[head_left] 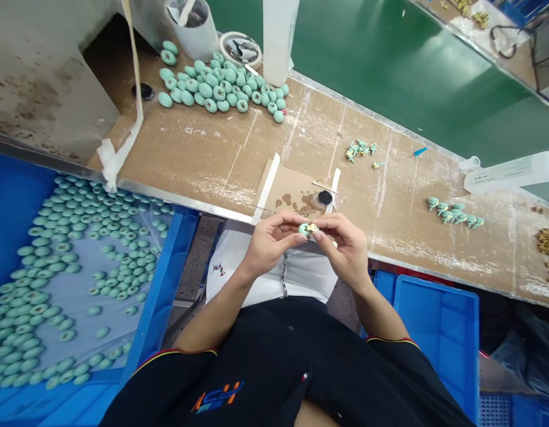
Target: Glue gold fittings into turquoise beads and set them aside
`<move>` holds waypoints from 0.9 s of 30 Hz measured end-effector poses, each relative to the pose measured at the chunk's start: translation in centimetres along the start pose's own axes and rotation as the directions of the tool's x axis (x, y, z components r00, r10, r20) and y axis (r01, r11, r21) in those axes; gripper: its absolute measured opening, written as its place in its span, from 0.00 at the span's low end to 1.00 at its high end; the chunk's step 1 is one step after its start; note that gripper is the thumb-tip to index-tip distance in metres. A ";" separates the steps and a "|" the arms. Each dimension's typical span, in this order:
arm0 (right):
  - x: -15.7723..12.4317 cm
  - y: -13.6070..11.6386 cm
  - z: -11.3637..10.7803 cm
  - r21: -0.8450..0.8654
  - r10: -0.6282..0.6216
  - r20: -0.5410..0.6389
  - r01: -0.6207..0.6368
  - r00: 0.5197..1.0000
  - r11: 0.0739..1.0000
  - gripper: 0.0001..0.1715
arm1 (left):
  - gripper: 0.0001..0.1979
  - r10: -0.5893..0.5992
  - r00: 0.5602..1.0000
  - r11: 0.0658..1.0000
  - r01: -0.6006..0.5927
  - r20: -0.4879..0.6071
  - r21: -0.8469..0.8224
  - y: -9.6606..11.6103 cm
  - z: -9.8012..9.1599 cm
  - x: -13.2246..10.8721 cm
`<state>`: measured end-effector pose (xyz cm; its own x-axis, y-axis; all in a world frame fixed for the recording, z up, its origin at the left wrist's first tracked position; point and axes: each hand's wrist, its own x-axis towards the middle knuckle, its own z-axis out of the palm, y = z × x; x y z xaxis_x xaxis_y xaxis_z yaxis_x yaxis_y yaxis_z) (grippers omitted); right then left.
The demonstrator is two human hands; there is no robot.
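Both hands meet in front of my body above the bench edge. My left hand (pixel 269 242) and my right hand (pixel 340 246) pinch a small mint-green rounded piece (pixel 304 230) between their fingertips. A gold-coloured bit (pixel 313 228) sits on top of that piece. Just beyond the hands, a small black-lidded pot (pixel 324 198) stands on a brown cardboard sheet (pixel 292 193) smeared with brown stains. A thin stick (pixel 322 186) lies beside the pot.
A heap of mint-green rounded pieces (pixel 221 86) lies at the bench's far left, with finished figures (pixel 452 213) at right. A blue crate (pixel 73 284) lined with plastic holds many more pieces at left. Another blue crate (pixel 434 338) stands at lower right, and white bottles (pixel 510 172) lie at the bench's far edge.
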<state>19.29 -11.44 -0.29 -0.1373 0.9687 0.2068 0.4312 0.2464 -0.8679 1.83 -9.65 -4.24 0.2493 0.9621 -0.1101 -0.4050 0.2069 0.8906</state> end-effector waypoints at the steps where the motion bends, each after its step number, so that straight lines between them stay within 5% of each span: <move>1: -0.1 0.0 0.0 0.005 0.001 -0.005 -0.001 1.000 1.000 0.08 | 0.22 0.002 1.000 1.000 -0.002 0.000 0.011 0.0 0.0 0.0; 14: -0.6 0.3 0.0 -0.006 -0.050 -0.039 0.050 0.998 0.999 0.05 | 0.13 0.250 0.962 0.918 -0.271 0.110 0.291 1.4 -0.7 0.3; 22: -0.9 0.9 0.7 0.220 0.061 -0.107 -0.036 0.992 0.975 0.08 | 0.14 0.122 0.990 0.972 -0.132 0.065 0.194 1.9 -0.2 0.2; 27: -1.1 0.7 0.4 0.177 0.072 -0.117 -0.051 0.990 0.983 0.09 | 0.17 0.040 0.997 0.981 -0.052 0.068 0.185 2.3 0.2 0.3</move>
<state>19.38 -12.37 -1.36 -0.0004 0.9808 0.1951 0.2733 0.1878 -0.9434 1.19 -8.94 -2.17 0.2919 0.9555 -0.0439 -0.2473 0.1197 0.9615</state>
